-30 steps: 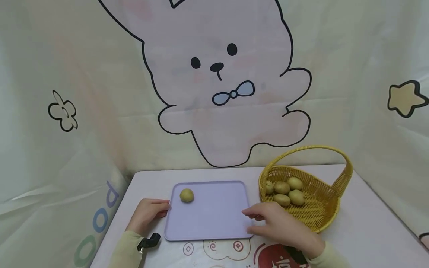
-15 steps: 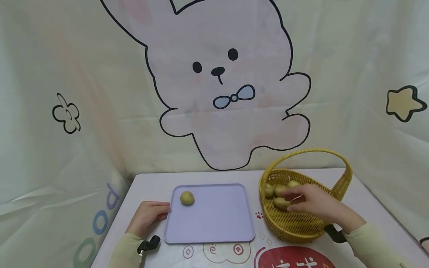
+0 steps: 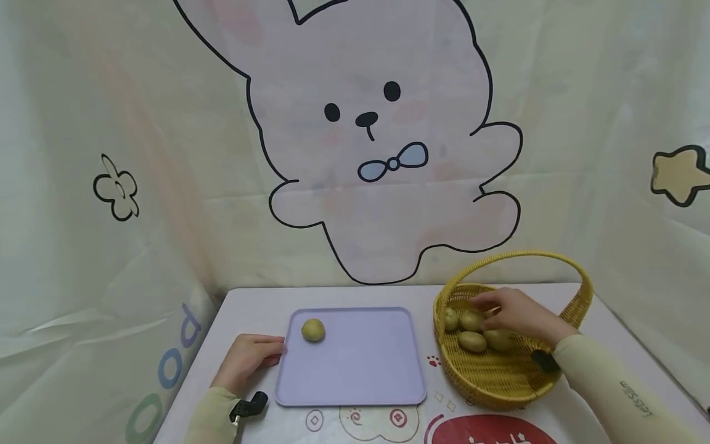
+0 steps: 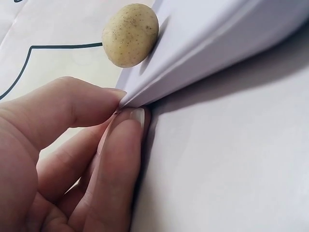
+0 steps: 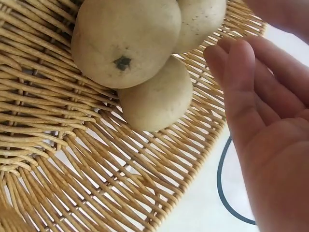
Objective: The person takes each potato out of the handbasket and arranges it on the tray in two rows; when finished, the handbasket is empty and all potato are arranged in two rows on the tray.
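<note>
My left hand [image 3: 249, 361] pinches the left rim of a pale lavender tray [image 3: 366, 364]; in the left wrist view, thumb and finger meet at the edge of the tray [image 4: 193, 65]. One potato [image 3: 313, 330] rests near the tray's back left corner, and this potato [image 4: 130, 35] shows clearly beyond the fingers. My right hand [image 3: 521, 314] reaches into a yellow wicker basket [image 3: 499, 382], over several potatoes [image 3: 473, 341]. In the right wrist view the right hand [image 5: 270, 96] is beside the potatoes [image 5: 128, 38], fingers spread apart and holding nothing. Part of the pile is hidden behind it.
The tall basket handle [image 3: 521, 254] arches behind the right hand. The basket stands to the right of the tray on a white table [image 3: 249, 308] with printed pictures. A fabric backdrop [image 3: 377, 209] with a cartoon animal hangs behind the table.
My right hand has moved from the tray's right edge across to the basket, then farther back over the potatoes. The left hand stays at the tray's rim. The view has tilted slightly.
</note>
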`<action>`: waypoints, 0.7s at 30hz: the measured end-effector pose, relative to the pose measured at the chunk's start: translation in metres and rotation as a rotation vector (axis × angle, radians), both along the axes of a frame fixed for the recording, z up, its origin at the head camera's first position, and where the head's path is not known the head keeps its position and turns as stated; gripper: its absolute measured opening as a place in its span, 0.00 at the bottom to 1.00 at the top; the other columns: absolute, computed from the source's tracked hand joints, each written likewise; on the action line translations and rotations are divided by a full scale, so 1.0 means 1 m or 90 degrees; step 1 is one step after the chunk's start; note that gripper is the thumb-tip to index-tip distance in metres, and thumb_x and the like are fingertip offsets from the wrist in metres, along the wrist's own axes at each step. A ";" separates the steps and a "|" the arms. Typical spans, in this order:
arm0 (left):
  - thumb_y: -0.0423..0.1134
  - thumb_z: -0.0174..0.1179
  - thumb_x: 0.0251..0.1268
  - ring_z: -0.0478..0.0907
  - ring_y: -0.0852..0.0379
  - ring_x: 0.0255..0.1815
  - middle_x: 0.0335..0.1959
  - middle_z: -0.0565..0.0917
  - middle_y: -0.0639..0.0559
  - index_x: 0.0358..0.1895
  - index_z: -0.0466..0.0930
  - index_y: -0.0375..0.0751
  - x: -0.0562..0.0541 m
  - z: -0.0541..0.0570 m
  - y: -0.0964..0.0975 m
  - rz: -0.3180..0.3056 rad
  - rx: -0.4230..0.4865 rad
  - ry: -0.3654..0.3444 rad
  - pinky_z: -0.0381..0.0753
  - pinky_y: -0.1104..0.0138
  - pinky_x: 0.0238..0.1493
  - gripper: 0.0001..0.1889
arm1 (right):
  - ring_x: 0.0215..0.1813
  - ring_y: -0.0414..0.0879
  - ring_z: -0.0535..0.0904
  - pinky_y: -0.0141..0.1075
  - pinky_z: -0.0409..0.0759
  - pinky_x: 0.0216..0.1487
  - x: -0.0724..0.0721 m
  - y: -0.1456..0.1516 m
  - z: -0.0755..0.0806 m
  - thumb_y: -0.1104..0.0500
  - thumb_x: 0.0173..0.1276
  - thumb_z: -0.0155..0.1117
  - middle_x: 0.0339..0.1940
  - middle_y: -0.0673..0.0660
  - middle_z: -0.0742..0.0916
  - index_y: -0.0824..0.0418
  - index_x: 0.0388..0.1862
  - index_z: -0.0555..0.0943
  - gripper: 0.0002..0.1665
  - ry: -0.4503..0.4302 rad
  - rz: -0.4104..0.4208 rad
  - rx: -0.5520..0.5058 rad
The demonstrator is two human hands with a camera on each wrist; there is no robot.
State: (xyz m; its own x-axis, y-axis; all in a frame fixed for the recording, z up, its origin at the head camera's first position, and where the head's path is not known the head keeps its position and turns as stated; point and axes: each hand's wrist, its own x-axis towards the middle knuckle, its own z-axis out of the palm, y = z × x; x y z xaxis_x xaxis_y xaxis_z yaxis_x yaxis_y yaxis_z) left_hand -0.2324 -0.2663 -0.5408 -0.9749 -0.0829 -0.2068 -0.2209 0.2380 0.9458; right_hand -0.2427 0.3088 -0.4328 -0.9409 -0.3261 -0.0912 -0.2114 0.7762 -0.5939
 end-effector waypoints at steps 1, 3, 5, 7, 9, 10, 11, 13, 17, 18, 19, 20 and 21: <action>0.31 0.78 0.58 0.90 0.61 0.39 0.46 0.94 0.40 0.51 0.92 0.28 0.001 0.000 -0.001 0.003 -0.004 -0.002 0.92 0.70 0.41 0.17 | 0.62 0.58 0.88 0.46 0.89 0.59 -0.003 -0.001 -0.003 0.58 0.66 0.80 0.62 0.62 0.91 0.65 0.68 0.85 0.32 -0.003 0.004 0.002; 0.31 0.78 0.58 0.90 0.61 0.39 0.46 0.94 0.40 0.51 0.92 0.27 0.003 0.001 -0.004 0.007 -0.011 -0.004 0.92 0.69 0.41 0.17 | 0.62 0.57 0.87 0.52 0.88 0.62 -0.008 -0.004 -0.008 0.59 0.65 0.80 0.62 0.61 0.91 0.64 0.67 0.85 0.32 -0.017 0.002 0.003; 0.30 0.77 0.59 0.90 0.60 0.39 0.46 0.94 0.39 0.51 0.91 0.27 0.003 0.001 -0.005 0.006 -0.016 -0.005 0.92 0.69 0.41 0.17 | 0.62 0.58 0.87 0.56 0.87 0.63 -0.011 -0.007 -0.011 0.60 0.65 0.80 0.63 0.61 0.90 0.64 0.67 0.85 0.32 -0.027 0.001 0.009; 0.30 0.77 0.60 0.90 0.60 0.40 0.46 0.94 0.39 0.51 0.91 0.27 0.002 0.000 -0.006 0.004 -0.019 -0.003 0.93 0.68 0.41 0.17 | 0.64 0.60 0.86 0.58 0.86 0.64 -0.013 -0.009 -0.012 0.62 0.64 0.79 0.64 0.62 0.90 0.64 0.67 0.85 0.31 -0.027 0.000 0.020; 0.31 0.77 0.59 0.90 0.60 0.39 0.46 0.94 0.39 0.51 0.91 0.27 0.001 0.000 -0.005 0.001 -0.018 0.002 0.93 0.68 0.41 0.17 | 0.64 0.61 0.85 0.60 0.85 0.65 -0.016 -0.010 -0.013 0.64 0.63 0.79 0.64 0.62 0.89 0.64 0.66 0.86 0.31 -0.026 -0.008 0.031; 0.31 0.77 0.59 0.90 0.60 0.39 0.45 0.94 0.39 0.51 0.91 0.27 0.001 0.000 -0.005 0.000 -0.017 0.002 0.92 0.69 0.41 0.17 | 0.65 0.61 0.84 0.61 0.84 0.66 -0.016 -0.011 -0.014 0.64 0.63 0.78 0.64 0.62 0.89 0.63 0.66 0.86 0.30 -0.026 -0.012 0.037; 0.31 0.77 0.59 0.90 0.60 0.39 0.45 0.94 0.40 0.50 0.91 0.27 0.001 0.000 -0.004 -0.002 -0.016 0.002 0.92 0.69 0.41 0.17 | 0.66 0.62 0.84 0.62 0.83 0.67 -0.017 -0.010 -0.015 0.64 0.63 0.78 0.64 0.62 0.89 0.63 0.66 0.86 0.30 -0.026 -0.014 0.046; 0.30 0.77 0.58 0.90 0.60 0.39 0.45 0.94 0.40 0.50 0.91 0.26 0.001 0.001 -0.002 -0.006 -0.013 0.002 0.93 0.69 0.41 0.17 | 0.66 0.62 0.83 0.64 0.82 0.68 -0.019 -0.010 -0.017 0.65 0.62 0.78 0.64 0.61 0.89 0.61 0.64 0.87 0.29 -0.025 -0.018 0.067; 0.30 0.77 0.58 0.90 0.59 0.39 0.45 0.94 0.39 0.49 0.92 0.26 0.001 0.002 0.001 -0.004 -0.012 0.004 0.93 0.68 0.41 0.16 | 0.67 0.63 0.83 0.66 0.80 0.69 -0.024 -0.009 -0.019 0.65 0.61 0.78 0.62 0.61 0.90 0.61 0.62 0.88 0.28 -0.014 -0.003 0.110; 0.30 0.77 0.58 0.90 0.59 0.40 0.45 0.94 0.39 0.49 0.92 0.26 0.001 0.002 0.002 -0.003 -0.012 0.005 0.93 0.68 0.41 0.16 | 0.66 0.63 0.83 0.67 0.80 0.69 -0.025 -0.010 -0.018 0.66 0.60 0.79 0.62 0.62 0.90 0.61 0.62 0.89 0.28 -0.013 0.002 0.117; 0.30 0.77 0.58 0.90 0.59 0.40 0.45 0.94 0.39 0.49 0.92 0.27 0.001 0.003 0.002 -0.001 -0.011 0.006 0.93 0.68 0.41 0.16 | 0.66 0.64 0.83 0.67 0.80 0.69 -0.026 -0.010 -0.017 0.66 0.60 0.79 0.61 0.62 0.90 0.62 0.62 0.89 0.28 -0.011 0.006 0.124; 0.30 0.78 0.58 0.90 0.59 0.40 0.45 0.94 0.39 0.49 0.92 0.27 0.001 0.003 0.002 0.000 -0.011 0.006 0.93 0.68 0.41 0.16 | 0.65 0.64 0.83 0.67 0.80 0.69 -0.027 -0.011 -0.015 0.67 0.59 0.79 0.61 0.63 0.90 0.62 0.61 0.89 0.28 -0.011 0.011 0.129; 0.30 0.78 0.58 0.90 0.59 0.40 0.45 0.94 0.39 0.49 0.92 0.27 0.000 0.003 0.003 0.000 -0.011 0.007 0.93 0.68 0.41 0.16 | 0.65 0.64 0.83 0.67 0.81 0.68 -0.028 -0.012 -0.013 0.67 0.59 0.80 0.60 0.63 0.90 0.63 0.61 0.89 0.28 -0.012 0.013 0.133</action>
State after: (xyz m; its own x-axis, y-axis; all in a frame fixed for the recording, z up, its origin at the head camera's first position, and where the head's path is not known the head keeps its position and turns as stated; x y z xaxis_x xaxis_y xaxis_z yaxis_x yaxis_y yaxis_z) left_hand -0.2324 -0.2638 -0.5379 -0.9770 -0.0869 -0.1946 -0.2106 0.2541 0.9440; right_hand -0.2704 0.2973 -0.4458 -0.9318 -0.3170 -0.1766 -0.2186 0.8788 -0.4241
